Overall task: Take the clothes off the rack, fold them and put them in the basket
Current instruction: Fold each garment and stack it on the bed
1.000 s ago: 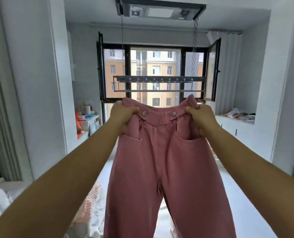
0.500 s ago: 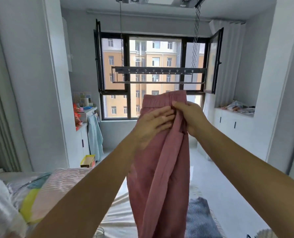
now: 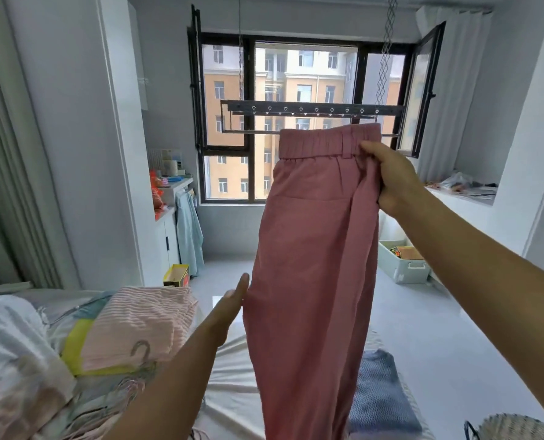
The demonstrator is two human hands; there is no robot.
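Folding is in hand: we hold the trousers (image 3: pixel 311 249), doubled leg on leg, in the air over the bed (image 3: pixel 232 392). Our right hand (image 3: pixel 391 179) grasps the elastic waistband; our left hand (image 3: pixel 229 309), fingers straight, touches the leg edge. Next, we judge, the legs need halving. The cloth is pink, matte, softly creased. The woven basket (image 3: pixel 515 428) sits at lower right, the rack (image 3: pixel 311 109) by the window.

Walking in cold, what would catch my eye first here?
The pink trousers hanging mid-frame, folded lengthwise, pinched at the waistband by the right hand. The left hand lies flat against their left edge. Behind them a bare drying rack hangs across the window.
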